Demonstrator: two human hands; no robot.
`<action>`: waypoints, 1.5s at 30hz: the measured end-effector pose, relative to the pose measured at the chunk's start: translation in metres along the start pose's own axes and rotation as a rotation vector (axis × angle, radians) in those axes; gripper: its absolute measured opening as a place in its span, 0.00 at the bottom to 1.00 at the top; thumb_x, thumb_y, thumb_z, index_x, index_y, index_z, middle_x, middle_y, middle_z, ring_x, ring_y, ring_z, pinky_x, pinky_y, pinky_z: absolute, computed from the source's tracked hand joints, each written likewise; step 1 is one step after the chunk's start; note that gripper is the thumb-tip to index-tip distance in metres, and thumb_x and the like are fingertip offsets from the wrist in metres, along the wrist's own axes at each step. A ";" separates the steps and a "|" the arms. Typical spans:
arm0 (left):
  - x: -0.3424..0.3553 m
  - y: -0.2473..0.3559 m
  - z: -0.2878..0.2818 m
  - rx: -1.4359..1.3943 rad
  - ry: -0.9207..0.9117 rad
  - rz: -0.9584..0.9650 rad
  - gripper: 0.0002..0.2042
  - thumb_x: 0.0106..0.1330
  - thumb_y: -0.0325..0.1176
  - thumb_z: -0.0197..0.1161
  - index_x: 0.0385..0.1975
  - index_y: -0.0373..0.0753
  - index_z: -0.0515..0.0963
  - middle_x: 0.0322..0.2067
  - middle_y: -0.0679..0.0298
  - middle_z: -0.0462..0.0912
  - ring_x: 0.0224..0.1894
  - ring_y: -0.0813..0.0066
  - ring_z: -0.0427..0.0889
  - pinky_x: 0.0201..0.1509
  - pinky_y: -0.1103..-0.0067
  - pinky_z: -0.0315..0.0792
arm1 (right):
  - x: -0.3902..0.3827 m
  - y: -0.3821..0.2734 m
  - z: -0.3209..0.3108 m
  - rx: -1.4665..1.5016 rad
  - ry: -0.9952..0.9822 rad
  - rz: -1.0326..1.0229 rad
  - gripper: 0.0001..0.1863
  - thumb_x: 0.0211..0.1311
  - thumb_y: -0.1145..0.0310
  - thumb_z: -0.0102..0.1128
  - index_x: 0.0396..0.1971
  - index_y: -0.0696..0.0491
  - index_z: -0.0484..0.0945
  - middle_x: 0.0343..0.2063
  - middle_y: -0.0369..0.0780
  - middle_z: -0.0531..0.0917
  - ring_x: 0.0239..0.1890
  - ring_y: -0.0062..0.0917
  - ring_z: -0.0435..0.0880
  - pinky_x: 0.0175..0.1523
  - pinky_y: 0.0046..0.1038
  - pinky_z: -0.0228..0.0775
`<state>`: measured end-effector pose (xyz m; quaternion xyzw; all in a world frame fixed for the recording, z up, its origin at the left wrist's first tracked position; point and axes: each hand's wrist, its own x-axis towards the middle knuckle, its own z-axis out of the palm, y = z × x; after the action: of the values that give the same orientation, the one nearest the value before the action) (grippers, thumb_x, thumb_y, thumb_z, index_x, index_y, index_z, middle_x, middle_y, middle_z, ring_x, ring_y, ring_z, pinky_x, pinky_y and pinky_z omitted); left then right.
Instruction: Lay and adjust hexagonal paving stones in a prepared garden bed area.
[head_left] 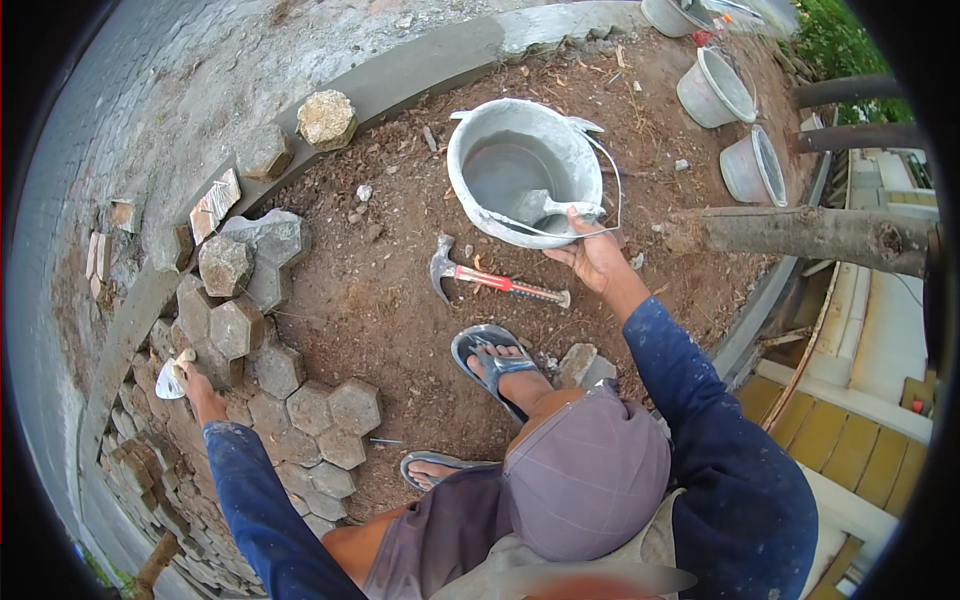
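My left hand is closed around the handle of a small trowel with a whitish blade, beside the hexagonal paving blocks. At upper middle, my right hand grips the near rim of a cement-smeared bucket, fingers beneath the rim and thumb on top. Grey, wet mix lies inside the bucket. A cement-coated tool, perhaps a trowel or brush, rests in it, its handle end by my right thumb. A claw hammer with a red handle lies on the soil below the bucket.
Hexagonal paving blocks are laid and stacked at left, some loose by the concrete curb. Two more buckets stand upper right, another at the top edge. A tree trunk juts in from the right. A mauve cap shows below.
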<state>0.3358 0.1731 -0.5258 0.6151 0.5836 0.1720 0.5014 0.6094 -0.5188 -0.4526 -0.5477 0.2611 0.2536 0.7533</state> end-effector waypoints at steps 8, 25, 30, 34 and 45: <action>0.025 0.010 -0.026 -0.484 -0.064 -0.289 0.20 0.76 0.46 0.56 0.65 0.54 0.71 0.60 0.66 0.73 0.61 0.65 0.72 0.67 0.66 0.65 | 0.020 -0.040 0.001 0.073 0.159 -0.030 0.12 0.69 0.76 0.47 0.47 0.68 0.71 0.37 0.51 0.84 0.32 0.39 0.90 0.33 0.34 0.91; -0.099 0.042 -0.154 -0.385 0.132 -0.277 0.15 0.79 0.39 0.47 0.57 0.38 0.72 0.40 0.65 0.77 0.37 0.74 0.76 0.41 0.78 0.70 | 0.225 -0.320 -0.148 0.405 0.385 -0.519 0.16 0.72 0.82 0.45 0.56 0.71 0.60 0.55 0.58 0.72 0.58 0.55 0.77 0.57 0.59 0.83; -0.168 0.101 -0.125 -0.309 0.070 -0.161 0.15 0.79 0.37 0.47 0.57 0.36 0.70 0.41 0.63 0.77 0.36 0.74 0.76 0.41 0.78 0.71 | 0.275 -0.320 -0.182 0.406 0.464 -0.543 0.18 0.75 0.82 0.41 0.61 0.70 0.58 0.60 0.60 0.69 0.62 0.58 0.73 0.57 0.62 0.81; -0.217 0.140 -0.067 -0.269 -0.013 -0.067 0.14 0.79 0.33 0.48 0.58 0.36 0.69 0.43 0.60 0.78 0.38 0.75 0.77 0.44 0.77 0.73 | 0.284 -0.317 -0.190 0.308 0.477 -0.571 0.18 0.76 0.81 0.41 0.62 0.69 0.58 0.60 0.59 0.70 0.59 0.59 0.76 0.56 0.62 0.81; -0.367 0.119 0.181 -0.192 -0.585 0.078 0.03 0.77 0.27 0.46 0.45 0.43 0.65 0.43 0.62 0.75 0.39 0.79 0.72 0.46 0.80 0.68 | 0.130 -0.118 -0.038 -0.403 0.299 -0.425 0.22 0.74 0.47 0.54 0.38 0.55 0.72 0.33 0.38 0.78 0.34 0.20 0.78 0.40 0.29 0.73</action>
<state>0.4503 -0.2068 -0.3708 0.6102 0.3717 0.0610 0.6970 0.7798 -0.5745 -0.4678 -0.7592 0.1932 0.0542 0.6191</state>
